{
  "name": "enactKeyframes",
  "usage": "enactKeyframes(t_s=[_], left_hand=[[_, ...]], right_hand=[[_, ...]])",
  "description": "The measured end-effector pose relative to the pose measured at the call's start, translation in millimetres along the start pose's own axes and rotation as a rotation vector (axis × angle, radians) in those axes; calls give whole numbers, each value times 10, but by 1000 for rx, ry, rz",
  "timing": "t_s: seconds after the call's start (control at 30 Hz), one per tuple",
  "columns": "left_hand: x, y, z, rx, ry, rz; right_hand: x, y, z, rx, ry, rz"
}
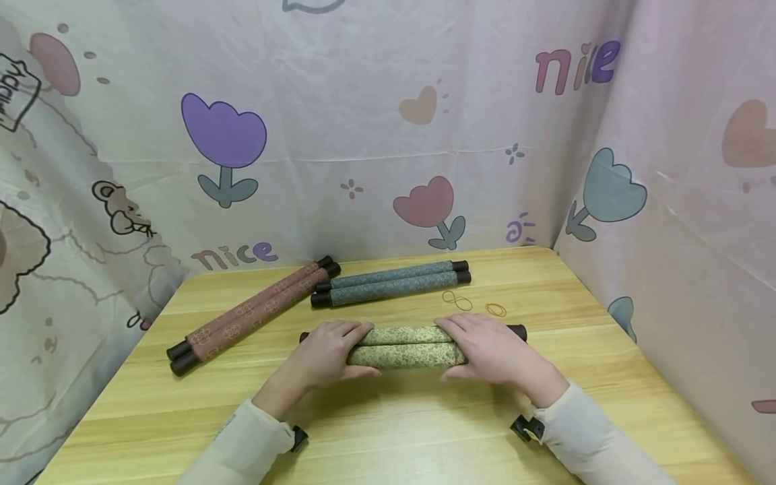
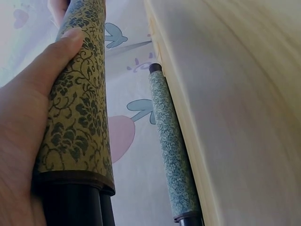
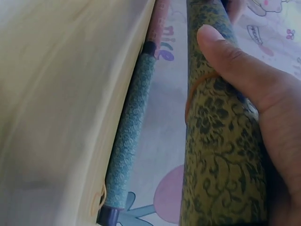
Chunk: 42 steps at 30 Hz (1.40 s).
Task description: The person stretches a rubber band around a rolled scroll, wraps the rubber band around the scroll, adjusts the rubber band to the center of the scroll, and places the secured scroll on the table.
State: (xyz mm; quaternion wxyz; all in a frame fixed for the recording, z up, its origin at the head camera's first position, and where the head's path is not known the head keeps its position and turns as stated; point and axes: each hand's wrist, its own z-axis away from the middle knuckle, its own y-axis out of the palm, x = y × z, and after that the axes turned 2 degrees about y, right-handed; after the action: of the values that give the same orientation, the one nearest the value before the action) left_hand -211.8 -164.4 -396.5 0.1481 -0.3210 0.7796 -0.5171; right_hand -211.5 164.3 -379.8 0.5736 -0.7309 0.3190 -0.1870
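A yellow-green floral scroll, rolled from both ends into two side-by-side rolls with dark end knobs, lies crosswise before me. My left hand grips its left part, fingers over the top and thumb along the near side. Toward the other end, my right hand holds it the same way. In the left wrist view the thumb presses on the patterned cover, above the black knobs. A thin orange rubber band wraps the scroll beside the thumb in the right wrist view. The palms hide parts of both ends.
Behind the held scroll lies a blue-green double-rolled scroll. A reddish one lies slanted at the left. Two loose rubber bands, one twisted and one coiled, rest on the wooden table. A printed curtain closes off the back and sides.
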Motion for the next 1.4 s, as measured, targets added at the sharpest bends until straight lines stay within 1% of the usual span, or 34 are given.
enactKeyframes(t_s=[0.17,0.33,0.57,0.77,0.93,1.17,1.4], left_hand=[[8,-11,0,-5,-15,18],[8,-14,0,-12,-16,27],[19,12,15,-2,-12,6],[14,17,17,1,-18,11],[20,13,16,-4,-15,7],[-6,2,3,4,3,-9],[-21,-3,6,7,-4,-9]], right_hand=[[-42,-54,31,58,68,-22],[-60,-75,57,81,93,-7],[-71,-41,63,52,82,17],[-63,-3,43,-2,56,48],[-59,16,30,-34,41,48],[-15,46,-8,-55,-21,77],[-2,64,-10,-87,-31,78]])
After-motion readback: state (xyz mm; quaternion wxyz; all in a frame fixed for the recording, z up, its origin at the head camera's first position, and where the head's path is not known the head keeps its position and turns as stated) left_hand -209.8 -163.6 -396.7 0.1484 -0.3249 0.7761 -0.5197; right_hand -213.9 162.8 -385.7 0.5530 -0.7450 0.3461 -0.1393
